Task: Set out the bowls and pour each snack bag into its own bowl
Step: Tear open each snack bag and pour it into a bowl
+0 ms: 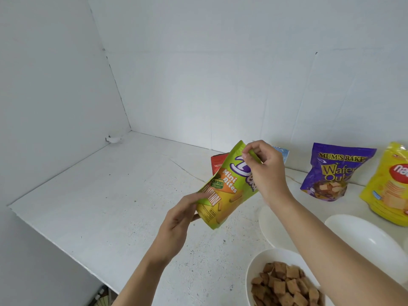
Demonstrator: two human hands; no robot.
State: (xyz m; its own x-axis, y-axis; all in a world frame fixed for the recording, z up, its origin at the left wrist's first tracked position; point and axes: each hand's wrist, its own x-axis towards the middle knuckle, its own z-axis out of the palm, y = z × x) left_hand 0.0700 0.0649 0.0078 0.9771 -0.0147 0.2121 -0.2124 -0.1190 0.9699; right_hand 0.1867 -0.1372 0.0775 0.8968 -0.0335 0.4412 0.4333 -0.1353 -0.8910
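While the white table [110,206] runs wide on the left, from its near edge back to the corner of the two walls, the bags and bowls all sit on its right side. A purple wafer bag [331,173], a yellow bag [388,191], a red bag [217,163] and a blue bag [282,153] are at the back, a white bowl [269,226] and a second white bowl [364,237] are nearer, and a bowl of brown square snacks [249,274] is nearest. Up over the table, the green Mini Bites bag [225,188] tilts with its top to the right; the left hand [178,224] grips its bottom end and the right hand [265,171] pinches its top edge.
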